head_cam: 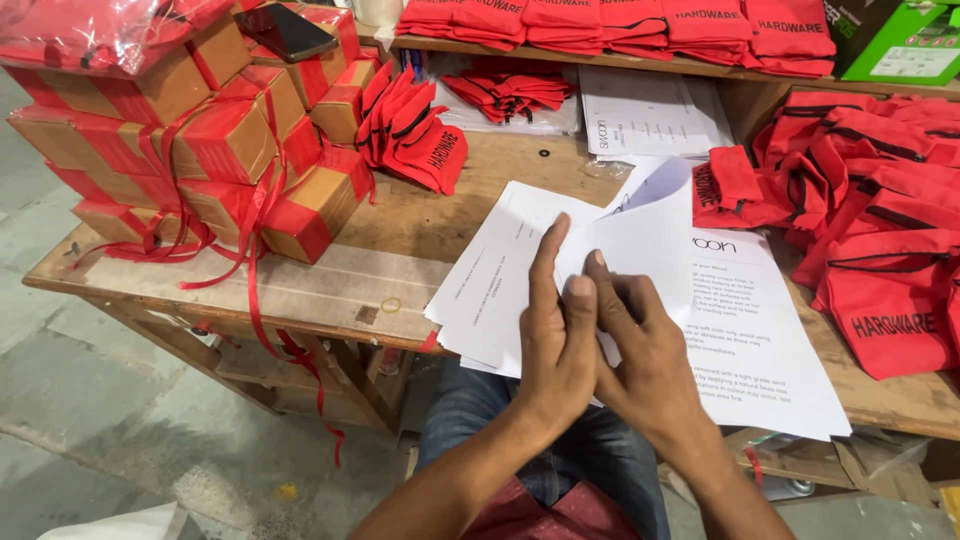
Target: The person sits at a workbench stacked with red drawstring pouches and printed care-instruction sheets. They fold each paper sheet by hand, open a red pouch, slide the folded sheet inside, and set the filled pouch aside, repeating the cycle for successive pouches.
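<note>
My left hand (556, 340) and my right hand (645, 350) press together over a white printed sheet (640, 235) that is partly folded, its upper edge curling up. Both hands pinch the sheet near its lower fold. Under it lies a stack of white printed sheets (760, 350) on the wooden table (330, 285), and more folded white sheets (490, 280) fan out to the left.
Cardboard boxes tied with red ribbon (200, 150) are stacked at the left, a dark phone (287, 30) on top. Red drawstring bags (880, 230) pile at the right, others (415, 130) at centre back. Folded red bags (620, 22) fill a shelf; green box (900, 40) at far right.
</note>
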